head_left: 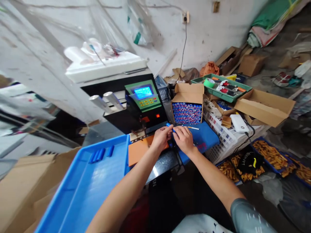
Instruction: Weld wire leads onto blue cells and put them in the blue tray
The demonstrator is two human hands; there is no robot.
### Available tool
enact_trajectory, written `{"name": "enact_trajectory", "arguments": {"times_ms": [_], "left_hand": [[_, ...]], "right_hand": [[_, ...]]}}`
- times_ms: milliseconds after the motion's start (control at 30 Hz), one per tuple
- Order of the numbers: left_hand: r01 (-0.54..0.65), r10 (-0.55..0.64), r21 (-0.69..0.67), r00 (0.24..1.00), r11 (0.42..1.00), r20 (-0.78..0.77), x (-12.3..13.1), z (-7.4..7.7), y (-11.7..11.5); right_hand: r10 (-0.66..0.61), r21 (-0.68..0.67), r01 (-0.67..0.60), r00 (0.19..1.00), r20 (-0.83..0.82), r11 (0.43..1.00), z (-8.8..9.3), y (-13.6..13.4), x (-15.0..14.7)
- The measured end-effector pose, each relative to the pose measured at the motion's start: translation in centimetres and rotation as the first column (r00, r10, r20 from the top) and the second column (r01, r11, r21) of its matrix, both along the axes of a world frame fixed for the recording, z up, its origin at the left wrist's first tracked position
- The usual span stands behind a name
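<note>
A small blue cylindrical battery cell [168, 124] shows its end between my hands. My left hand [160, 138] is closed, thumb and fingers pinching the cell from the left. From the other side my right hand [184, 138] closes its fingers on the same cell, hiding most of it. Just behind the hands stands a cardboard box [189, 90] packed with blue cells [187, 113], ends facing me. To the left is a black machine with a lit blue display [143, 92], and an orange-brown board [137, 151] lies at its foot.
Several blue cells [98, 156] lie in a blue tray [80, 150] at left. Beneath my right hand spreads a blue pad [206, 139]. A white basket [222, 142], a white power bank [239, 123] and a green tool tray [224, 93] stand at right.
</note>
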State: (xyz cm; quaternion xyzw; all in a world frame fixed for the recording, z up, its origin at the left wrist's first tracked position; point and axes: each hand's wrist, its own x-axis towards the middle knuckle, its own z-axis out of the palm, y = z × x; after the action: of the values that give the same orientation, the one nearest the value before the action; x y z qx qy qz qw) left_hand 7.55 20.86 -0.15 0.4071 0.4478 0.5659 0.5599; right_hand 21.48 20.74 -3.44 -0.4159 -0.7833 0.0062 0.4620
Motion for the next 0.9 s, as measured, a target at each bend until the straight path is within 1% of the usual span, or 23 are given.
{"name": "enact_trajectory", "arguments": {"times_ms": [100,167,200,233,267,300,333,400,433,500,533,600,633,700,767,833,900], "left_hand": [[0.056,-0.057,0.034,0.998,0.998,0.01,1.8,0.7,2.8],[0.073,-0.069,0.094,0.997,0.993,-0.044,2.8,1.0,4.8],[0.063,-0.05,0.143,0.995,0.988,-0.091,3.1,1.1,5.8],[0.038,-0.006,0.21,0.988,0.977,-0.153,3.5,1.1,6.8],[0.004,0.065,0.291,0.971,0.957,-0.23,3.8,1.0,7.8],[-0.019,0.149,0.378,0.936,0.926,-0.318,4.0,1.0,8.7],[-0.019,0.232,0.46,0.882,0.888,-0.411,4.2,0.9,9.5],[0.06,0.355,0.57,0.728,0.819,-0.586,4.5,0.8,11.0],[0.12,0.387,0.585,0.642,0.802,-0.662,4.6,0.8,11.6],[0.215,0.415,0.562,0.478,0.799,-0.774,4.8,0.8,12.6],[0.241,0.423,0.54,0.403,0.806,-0.811,5.0,0.8,13.0],[0.271,0.431,0.501,0.277,0.822,-0.859,5.2,0.9,13.5],[0.283,0.437,0.489,0.229,0.825,-0.87,5.3,1.0,13.7],[0.316,0.458,0.486,0.162,0.815,-0.874,5.3,1.1,13.8],[0.356,0.479,0.489,0.125,0.796,-0.869,5.1,1.0,13.9],[0.402,0.491,0.494,0.119,0.771,-0.863,4.7,0.9,13.9],[0.434,0.497,0.503,0.137,0.747,-0.857,4.4,0.6,14.0]], "right_hand": [[-0.026,0.02,0.025,0.999,0.034,0.999,1.3,2.2,2.3],[-0.051,0.041,0.05,0.998,0.041,0.998,2.0,3.7,3.6],[-0.073,0.052,0.071,0.997,0.036,0.996,2.3,4.5,4.2],[-0.099,0.061,0.098,0.995,0.024,0.993,2.5,5.3,4.7],[-0.126,0.068,0.125,0.992,0.008,0.99,2.7,6.1,5.2],[-0.151,0.073,0.151,0.989,-0.009,0.986,2.8,6.9,5.6],[-0.173,0.075,0.174,0.985,-0.024,0.982,2.9,7.6,5.9],[-0.208,0.072,0.21,0.977,-0.036,0.975,2.9,9.1,6.4],[-0.221,0.068,0.222,0.975,-0.032,0.973,2.9,9.7,6.6],[-0.237,0.054,0.237,0.971,-0.012,0.97,2.9,10.6,6.9],[-0.239,0.05,0.239,0.971,-0.001,0.97,2.9,11.0,7.0],[-0.242,0.052,0.241,0.97,0.014,0.969,2.9,11.4,7.1],[-0.246,0.059,0.245,0.969,0.016,0.968,2.9,11.6,7.2],[-0.257,0.077,0.255,0.966,0.011,0.964,2.8,11.9,7.3],[-0.264,0.077,0.262,0.964,0.012,0.962,2.7,12.0,7.4],[-0.263,0.058,0.261,0.964,0.027,0.963,2.7,12.2,7.3],[-0.265,0.039,0.264,0.963,0.047,0.964,2.7,12.4,7.1]]}}
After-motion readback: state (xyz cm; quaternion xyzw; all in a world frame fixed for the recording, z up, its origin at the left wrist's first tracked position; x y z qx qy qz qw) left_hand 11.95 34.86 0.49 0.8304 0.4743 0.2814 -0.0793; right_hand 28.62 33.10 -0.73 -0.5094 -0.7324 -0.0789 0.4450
